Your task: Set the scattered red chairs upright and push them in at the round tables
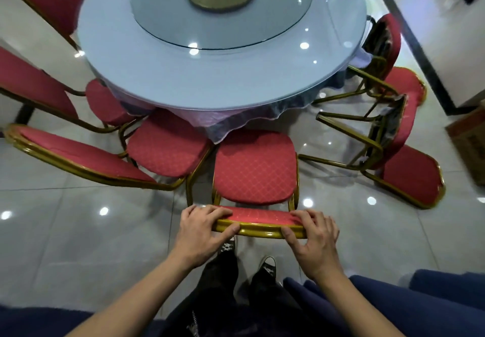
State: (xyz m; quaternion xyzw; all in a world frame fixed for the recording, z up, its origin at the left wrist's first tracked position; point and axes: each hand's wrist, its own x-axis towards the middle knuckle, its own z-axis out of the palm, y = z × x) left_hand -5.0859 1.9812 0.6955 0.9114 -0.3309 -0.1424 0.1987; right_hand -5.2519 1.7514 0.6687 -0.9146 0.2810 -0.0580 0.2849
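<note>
- The near red chair [254,166] stands upright, seat facing the far round surface [223,74], its front edge at the hanging cloth; the backrest top runs left to right.
- The left hand [203,227] and right hand [312,234] each grip that top rail, fingers over, thumbs on the gold frame.
- To the right, two toppled chairs [393,137] lie on the floor, legs pointing left.
- On the left, upright chairs [165,147] sit pushed in.

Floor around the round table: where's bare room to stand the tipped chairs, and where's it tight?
Bare tile lies left of the left hand, below the leftmost chair's backrest. Another open patch sits right of the right hand, below the toppled chair. Crowded: the table's right edge, where two overturned chairs tangle legs, and the left edge, where seats nearly touch.
</note>
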